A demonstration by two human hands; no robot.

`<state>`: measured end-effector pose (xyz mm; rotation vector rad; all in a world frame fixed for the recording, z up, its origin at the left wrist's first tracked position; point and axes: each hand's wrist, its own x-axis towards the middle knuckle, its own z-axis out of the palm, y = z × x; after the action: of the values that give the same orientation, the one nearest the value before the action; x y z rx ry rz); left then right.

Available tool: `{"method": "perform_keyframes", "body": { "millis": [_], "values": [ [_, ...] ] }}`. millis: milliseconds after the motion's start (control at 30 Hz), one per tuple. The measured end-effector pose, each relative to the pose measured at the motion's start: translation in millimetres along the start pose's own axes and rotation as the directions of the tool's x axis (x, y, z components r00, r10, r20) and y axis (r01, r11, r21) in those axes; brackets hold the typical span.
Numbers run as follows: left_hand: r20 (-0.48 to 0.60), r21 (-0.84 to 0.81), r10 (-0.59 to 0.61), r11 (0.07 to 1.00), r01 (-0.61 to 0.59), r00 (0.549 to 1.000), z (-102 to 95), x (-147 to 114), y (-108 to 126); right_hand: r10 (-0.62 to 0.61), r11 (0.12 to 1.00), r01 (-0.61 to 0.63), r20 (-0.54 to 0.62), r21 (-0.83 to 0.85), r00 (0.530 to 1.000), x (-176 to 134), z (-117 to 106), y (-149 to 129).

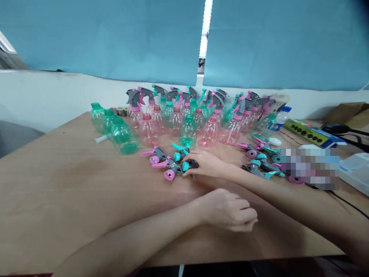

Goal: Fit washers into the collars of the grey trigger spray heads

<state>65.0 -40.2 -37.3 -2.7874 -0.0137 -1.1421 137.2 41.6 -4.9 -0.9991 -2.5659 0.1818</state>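
My right hand [206,163] reaches across to the middle of the table and pinches a trigger spray head [186,166] with a teal collar. Beside it lie spray heads with pink collars [169,175] and another teal one [177,156]. Nearer to me, my left hand [230,210] is curled into a fist over the table, with nothing showing in it. Behind the spray heads stand open-necked bottles: a clear green one [187,132] and several clear pink ones [149,132].
Farther back, several bottles carry fitted spray heads [134,100]. Green bottles [124,136] stand at the left, one tilted. More loose spray heads [261,165] lie to the right, near a yellow-green box [308,132], a white container [357,173] and a black cable [350,204].
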Motion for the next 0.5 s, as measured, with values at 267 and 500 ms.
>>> {"method": "perform_keyframes", "body": {
  "millis": [267, 500],
  "values": [
    [0.027, -0.015, -0.098, 0.995, 0.098, 0.995, 0.1, -1, -3, -0.049, 0.998, 0.05, -0.016, 0.033, 0.999, -24, -10, 1],
    [0.06, -0.095, -0.185, 0.977, 0.191, 0.981, -7.9, 3, -8, 0.037, 0.998, -0.032, -0.085, 0.059, 0.996, -69, -33, 11]
  ]
}}
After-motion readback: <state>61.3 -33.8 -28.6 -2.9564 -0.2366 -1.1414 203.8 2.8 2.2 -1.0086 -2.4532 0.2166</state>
